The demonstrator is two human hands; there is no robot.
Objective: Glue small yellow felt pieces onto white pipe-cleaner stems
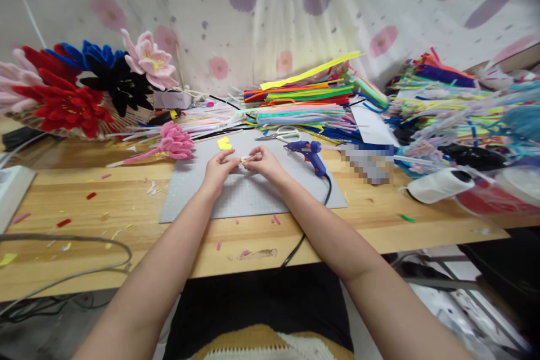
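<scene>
Over the grey mat [189, 197], my left hand [220, 170] and my right hand [265, 163] meet, fingertips pinched around a small white and yellow piece [243, 161]. It is too small to make out what it is. Just beyond my left hand lies a yellow scrap [224, 143] on the mat. White-handled scissors [287, 134] rest past my right hand. To the right of that hand, a blue glue gun [310, 154] lies on its side, its black cord running to the table's front edge.
A pink fuzzy flower [175, 142] lies left of the mat, below a cluster of large fuzzy flowers [80, 102]. Bundles of coloured pipe cleaners [304, 115] line the back. A white roll [441, 184] lies at right. Small scraps dot the wooden table [143, 202]; a grey cable [84, 238] loops at left.
</scene>
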